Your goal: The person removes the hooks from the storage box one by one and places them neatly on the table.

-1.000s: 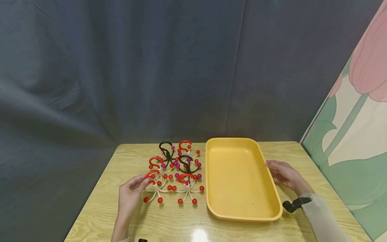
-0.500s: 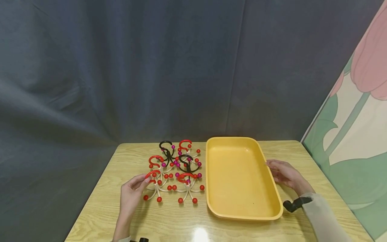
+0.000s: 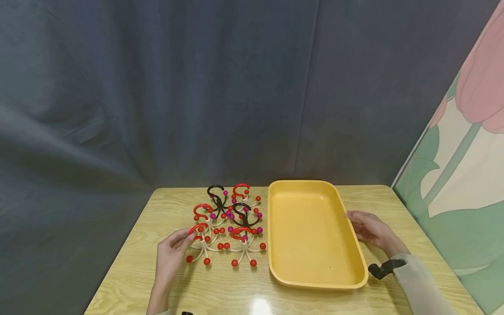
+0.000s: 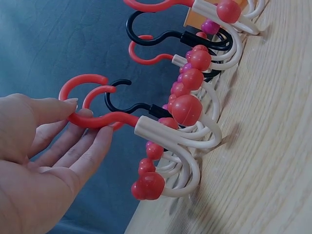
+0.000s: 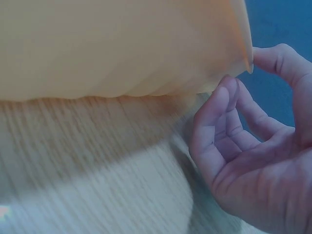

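My left hand [image 3: 173,247] pinches the red top curl of a hanging hook [image 4: 161,131] between thumb and fingers. This hook has white curved arms ending in red balls; they stand on or close to the table. Beside it stands another red and white hook [image 3: 245,247]. Several similar ones are grouped behind, among them a black hook [image 3: 245,214] with purple balls. My right hand [image 3: 370,229] holds the right rim of a yellow tray [image 3: 307,282]. In the right wrist view, one fingertip lies at the rim and the other fingers bend below it.
The wooden table [image 3: 220,291] carries the hooks on the left and the tray on the right. A dark curtain [image 3: 236,87] hangs behind its far edge. At the right is a flower-printed panel [image 3: 468,183]. The hooks' arms lie close together and overlap in view.
My left hand and the hook in it have shifted very slightly. The right hand and the tray look the same, apart from a small camera movement.
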Demonstrator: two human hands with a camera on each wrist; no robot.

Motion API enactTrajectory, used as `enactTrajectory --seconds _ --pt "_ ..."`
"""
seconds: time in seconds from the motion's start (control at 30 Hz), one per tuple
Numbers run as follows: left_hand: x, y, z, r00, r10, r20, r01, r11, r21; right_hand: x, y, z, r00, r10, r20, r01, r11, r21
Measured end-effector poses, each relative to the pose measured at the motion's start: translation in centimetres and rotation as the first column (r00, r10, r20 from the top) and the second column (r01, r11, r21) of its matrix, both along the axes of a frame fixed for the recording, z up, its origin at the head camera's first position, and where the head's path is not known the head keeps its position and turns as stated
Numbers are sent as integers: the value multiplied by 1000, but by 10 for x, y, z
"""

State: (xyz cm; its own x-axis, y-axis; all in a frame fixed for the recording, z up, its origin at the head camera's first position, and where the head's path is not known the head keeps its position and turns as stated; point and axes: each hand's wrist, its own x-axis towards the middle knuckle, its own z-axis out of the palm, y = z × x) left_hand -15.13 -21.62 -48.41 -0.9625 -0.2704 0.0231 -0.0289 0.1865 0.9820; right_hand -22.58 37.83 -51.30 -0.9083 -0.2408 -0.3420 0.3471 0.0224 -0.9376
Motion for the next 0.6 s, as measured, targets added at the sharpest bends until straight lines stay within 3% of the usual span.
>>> enactTrajectory --seconds 0.27,0.6 --pt "-1 -4 -2 999 -33 -7 33 999 -10 2 -1 -4 1000 -1 5 1 999 -44" --pt "-7 -7 0 998 -66 4 66 997 -27 2 -2 -1 1000 -8 -5 8 1000 -21"
